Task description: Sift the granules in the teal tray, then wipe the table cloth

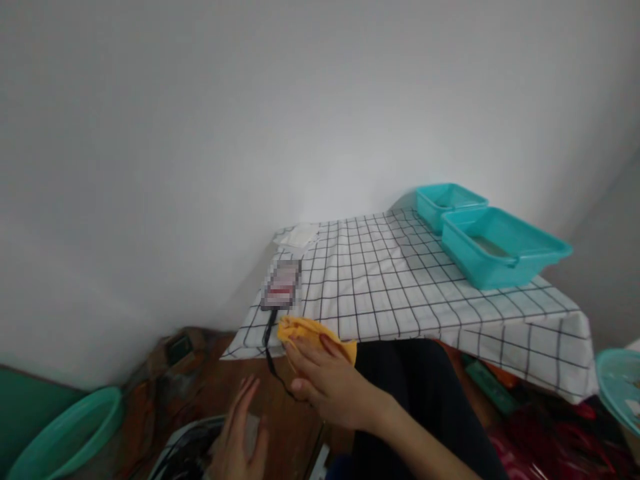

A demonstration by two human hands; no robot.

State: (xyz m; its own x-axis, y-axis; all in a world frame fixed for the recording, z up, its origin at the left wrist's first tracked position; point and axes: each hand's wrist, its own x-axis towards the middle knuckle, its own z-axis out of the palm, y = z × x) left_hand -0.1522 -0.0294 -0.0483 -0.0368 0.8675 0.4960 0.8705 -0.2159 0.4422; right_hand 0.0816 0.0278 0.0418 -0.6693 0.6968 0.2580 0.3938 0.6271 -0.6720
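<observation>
A yellow cloth (pixel 310 327) lies bunched at the front edge of the checkered tablecloth, next to my dark-trousered knee. Across it rests my right hand (pixel 327 387), flat, with fingers stretched out and the thumb apart; what supports the cloth underneath is hidden. My left hand (pixel 237 437) is lower down, off the table, its fingers spread and nothing in them. Beyond the cloth a pixelated phone-like device (pixel 282 285) sits near the table's left side, and a black cable (pixel 270 340) hangs from it toward my right hand.
Two turquoise plastic baskets (pixel 505 247) stand on the right of the checkered tablecloth (pixel 360 273). White sheets (pixel 300 236) lie at its back left. A green basin (pixel 70 433) is at lower left, another round turquoise container (pixel 620 380) at far right. Dark red bags (pixel 545 440) fill the lower right.
</observation>
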